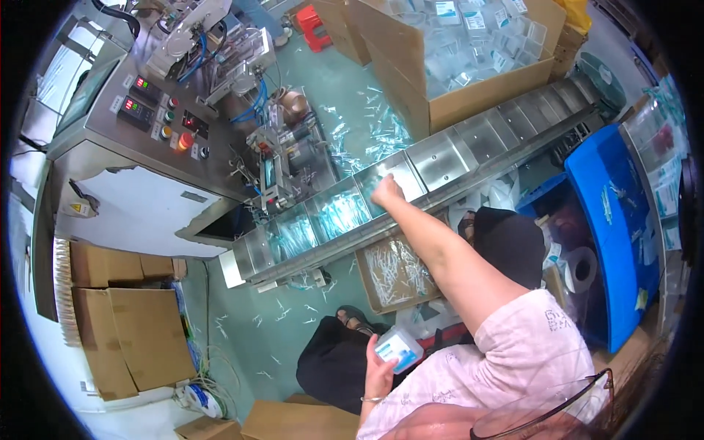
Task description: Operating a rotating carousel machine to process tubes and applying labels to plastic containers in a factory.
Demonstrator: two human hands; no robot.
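Observation:
My left hand (pixel 378 374), low in the view near my lap, grips a clear plastic box (pixel 400 349) with a white and blue label. Stretched forward, my right hand (pixel 387 192) is closed over a compartment of the metal conveyor (pixel 447 155). Whatever its fingers hold, if anything, is hidden. Just left of that hand, one compartment holds a heap of turquoise floss picks (pixel 343 211). More turquoise floss picks (pixel 293 236) lie in the compartment farther left.
Behind the conveyor stands a machine with a control panel (pixel 158 110). A large carton (pixel 469 110) holds many clear boxes. Below the conveyor is a tray (pixel 375 297) of white picks. A blue plastic lid or bin (pixel 616 242) stands at right. Loose picks (pixel 385 132) litter the floor.

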